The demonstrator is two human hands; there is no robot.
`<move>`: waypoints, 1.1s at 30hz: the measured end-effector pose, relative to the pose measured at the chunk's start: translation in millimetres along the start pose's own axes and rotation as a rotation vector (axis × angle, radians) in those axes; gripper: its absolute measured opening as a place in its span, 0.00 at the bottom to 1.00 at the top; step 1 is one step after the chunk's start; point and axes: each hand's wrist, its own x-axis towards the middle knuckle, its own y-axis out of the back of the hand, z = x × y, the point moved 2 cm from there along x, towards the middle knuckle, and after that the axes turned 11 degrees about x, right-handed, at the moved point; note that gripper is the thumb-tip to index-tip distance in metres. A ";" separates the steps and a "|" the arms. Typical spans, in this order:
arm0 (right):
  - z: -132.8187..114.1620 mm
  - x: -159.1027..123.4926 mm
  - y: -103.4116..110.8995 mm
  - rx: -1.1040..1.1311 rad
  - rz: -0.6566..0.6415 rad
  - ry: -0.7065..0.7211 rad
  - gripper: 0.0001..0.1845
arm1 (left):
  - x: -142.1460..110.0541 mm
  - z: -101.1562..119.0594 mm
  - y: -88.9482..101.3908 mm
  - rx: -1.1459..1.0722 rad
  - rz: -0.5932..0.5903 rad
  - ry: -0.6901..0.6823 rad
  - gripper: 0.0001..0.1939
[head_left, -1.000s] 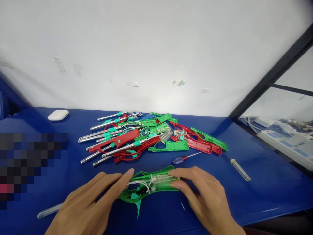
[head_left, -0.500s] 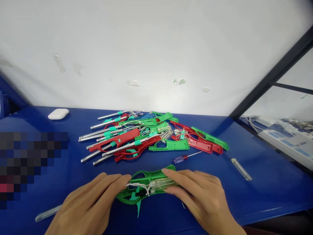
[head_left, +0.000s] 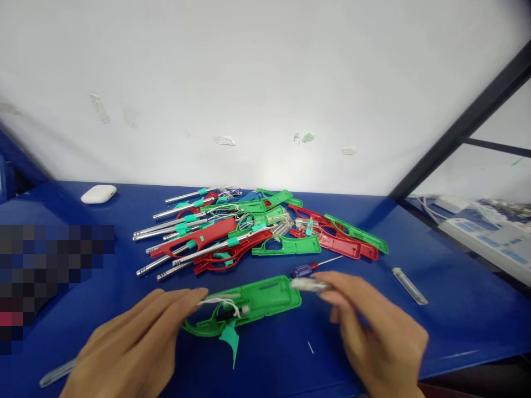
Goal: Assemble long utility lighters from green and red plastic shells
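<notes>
My left hand [head_left: 133, 337] is closed on the left end of a lighter [head_left: 271, 298] whose green casing lies opened, its long metal tube [head_left: 58, 373] sticking out beyond the wrist. White wires [head_left: 219, 300] and a black igniter part [head_left: 225, 312] show inside the casing. From its lower edge hangs a teal piece [head_left: 230, 340]. Just off the casing's right end, my right hand [head_left: 369, 326] pinches a clear fuel tank [head_left: 309, 284], somewhat blurred. Behind it, a screwdriver [head_left: 305, 270] with a purple and red handle rests on the blue table [head_left: 357, 293].
A pile of red and green lighter casings [head_left: 215, 235] and metal tubes [head_left: 199, 251] lies toward the wall. Another clear tank [head_left: 409, 286] is at the right, a white case [head_left: 98, 194] at the back left. A power strip [head_left: 483, 237] sits beyond the right edge.
My right hand has lifted the clear fuel tank out of the green casing and moved it right. The casing has shifted slightly left with my left hand.
</notes>
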 end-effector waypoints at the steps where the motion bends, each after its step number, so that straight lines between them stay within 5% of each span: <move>1: 3.3 0.5 2.5 0.006 0.060 -0.084 0.09 | 0.3 -2.9 1.1 0.000 0.028 0.002 0.27; 4: 11.0 4.6 4.9 0.055 0.126 -0.233 0.11 | -0.1 -7.6 3.6 0.006 0.069 0.004 0.30; 17: 11.8 10.4 -5.8 0.222 -0.085 -0.437 0.10 | -6.9 -11.7 -0.2 -0.008 -0.038 0.089 0.29; 33: 17.4 7.8 -1.8 0.131 -0.102 -0.471 0.13 | -13.5 -13.0 -2.7 -0.058 -0.070 0.099 0.26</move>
